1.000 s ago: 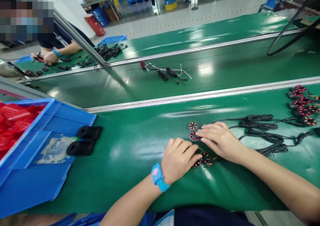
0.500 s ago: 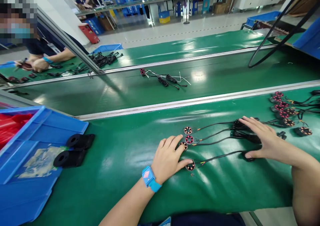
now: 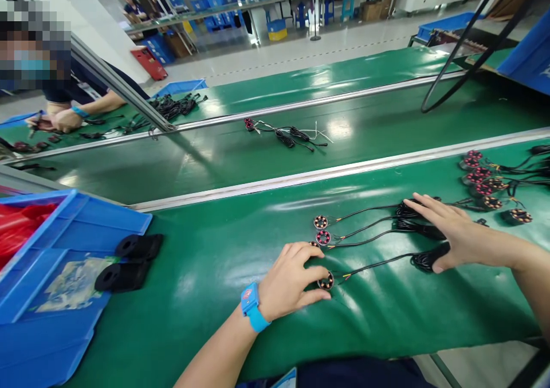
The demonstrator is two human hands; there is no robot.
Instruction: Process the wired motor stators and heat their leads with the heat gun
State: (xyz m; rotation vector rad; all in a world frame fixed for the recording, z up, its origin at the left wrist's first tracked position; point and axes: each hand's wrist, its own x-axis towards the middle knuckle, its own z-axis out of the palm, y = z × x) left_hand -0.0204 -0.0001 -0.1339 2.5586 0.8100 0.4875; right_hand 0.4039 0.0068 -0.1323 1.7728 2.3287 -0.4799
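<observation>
Four motor stators with black cables lie in a column on the green bench mat. My left hand has its thumb and index finger around the nearest stator, at its edges; the other fingers are bent beside it. Those fingers partly cover a second stator. Farther up are a stator with red windings and one with copper windings. My right hand is spread over the coiled black cables, with its thumb beside the nearest cable coil.
More stators with cables lie at the right. Two black plastic parts sit beside a blue bin at the left. Beyond the metal rail lies another stator with cables. A co-worker handles parts across the bench.
My left thumb has moved from on top of the nearest stator to its near edge, and the index finger has come to its far side. My right thumb has shifted right, uncovering the nearest coil.
</observation>
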